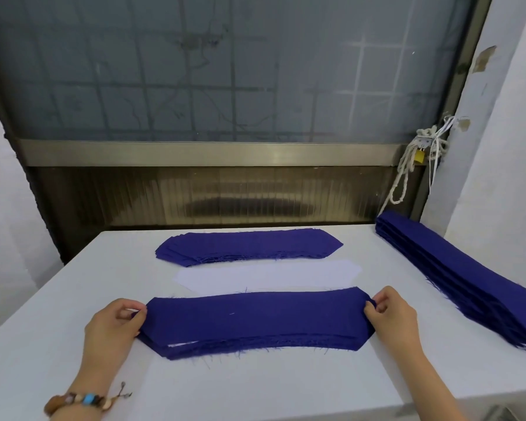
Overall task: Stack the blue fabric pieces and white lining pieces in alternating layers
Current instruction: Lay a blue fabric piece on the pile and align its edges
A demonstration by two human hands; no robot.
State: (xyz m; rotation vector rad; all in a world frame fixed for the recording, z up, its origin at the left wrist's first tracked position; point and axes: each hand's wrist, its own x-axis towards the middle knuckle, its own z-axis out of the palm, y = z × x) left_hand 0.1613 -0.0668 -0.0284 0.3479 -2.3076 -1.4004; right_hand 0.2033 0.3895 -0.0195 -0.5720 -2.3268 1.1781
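Observation:
A blue fabric piece (255,317) lies on top of the near stack (255,347), where white lining edges show between blue layers. My left hand (113,326) pinches the piece's left end. My right hand (392,314) pinches its right end. Behind it lies a pile of white lining pieces (268,276) flat on the table. Farther back sits a pile of blue fabric pieces (249,247).
The white table (286,390) ends at a front right edge. A long stack of blue fabric strips (456,278) runs along the right side. A window and ribbed panel stand behind the table; a knotted cord (407,171) hangs at the right.

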